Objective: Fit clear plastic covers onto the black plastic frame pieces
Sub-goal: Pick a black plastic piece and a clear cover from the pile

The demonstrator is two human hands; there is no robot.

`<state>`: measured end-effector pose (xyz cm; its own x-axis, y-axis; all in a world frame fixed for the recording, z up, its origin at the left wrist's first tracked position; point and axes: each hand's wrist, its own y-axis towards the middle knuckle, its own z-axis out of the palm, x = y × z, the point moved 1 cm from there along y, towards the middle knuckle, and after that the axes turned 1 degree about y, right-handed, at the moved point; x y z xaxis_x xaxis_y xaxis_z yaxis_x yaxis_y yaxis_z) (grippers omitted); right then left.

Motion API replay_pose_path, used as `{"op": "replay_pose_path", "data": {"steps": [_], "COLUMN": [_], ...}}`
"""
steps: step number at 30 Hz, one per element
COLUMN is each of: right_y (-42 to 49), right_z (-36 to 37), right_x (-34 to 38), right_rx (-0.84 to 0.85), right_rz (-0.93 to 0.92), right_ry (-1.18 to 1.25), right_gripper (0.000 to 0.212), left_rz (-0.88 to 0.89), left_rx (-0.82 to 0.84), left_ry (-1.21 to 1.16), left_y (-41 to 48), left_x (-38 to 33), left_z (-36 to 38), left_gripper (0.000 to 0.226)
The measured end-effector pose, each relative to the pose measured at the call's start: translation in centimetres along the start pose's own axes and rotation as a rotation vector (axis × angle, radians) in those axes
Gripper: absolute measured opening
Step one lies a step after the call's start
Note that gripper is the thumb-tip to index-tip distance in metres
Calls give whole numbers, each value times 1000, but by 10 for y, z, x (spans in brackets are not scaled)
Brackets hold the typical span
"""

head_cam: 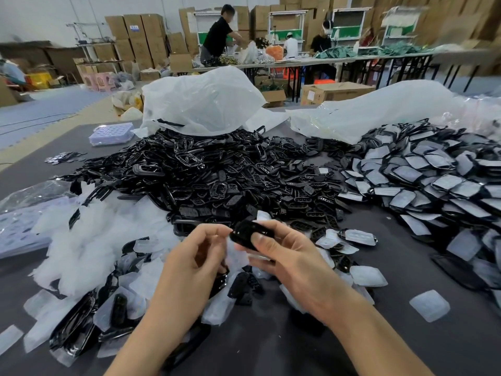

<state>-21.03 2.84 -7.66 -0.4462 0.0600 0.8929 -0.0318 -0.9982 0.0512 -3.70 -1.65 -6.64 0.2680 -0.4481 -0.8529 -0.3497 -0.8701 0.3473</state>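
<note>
Black frame piece (244, 230) held just above the desk (406, 261), in front of the heap of black pieces (217, 172), pinched between thumb and fingers of the right hand (284, 256). Left hand (195, 256): fingers curled, tips at the piece's left end; whether it grips anything cannot be told. Clear covers (89, 240) piled left; covered pieces (433, 180) stacked right.

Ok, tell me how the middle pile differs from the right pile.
The middle pile is bare glossy black frames; the right pile shows pale covers on its frames. The middle pile is a tangled heap, pieces at all angles; the right pile lies flatter, pieces overlapping like shingles. Both rest on the dark table.
</note>
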Motion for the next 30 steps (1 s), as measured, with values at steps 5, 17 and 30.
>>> {"op": "replay_pose_path", "data": {"steps": [5, 17, 30], "right_y": [2, 0, -4], "right_z": [2, -7, -1], "right_x": [-2, 2, -6], "right_rx": [-32, -295, -98], "right_rz": [2, -106, -97], "right_ry": [132, -369, -463], "right_gripper": [20, 17, 17], "left_rz": [-17, -10, -88], "left_rx": [102, 130, -77], "left_ry": [-40, -142, -155], "left_y": [-3, -3, -3], "left_x": [-4, 5, 9], "left_z": [3, 8, 18], "left_gripper": [46, 21, 13]}}
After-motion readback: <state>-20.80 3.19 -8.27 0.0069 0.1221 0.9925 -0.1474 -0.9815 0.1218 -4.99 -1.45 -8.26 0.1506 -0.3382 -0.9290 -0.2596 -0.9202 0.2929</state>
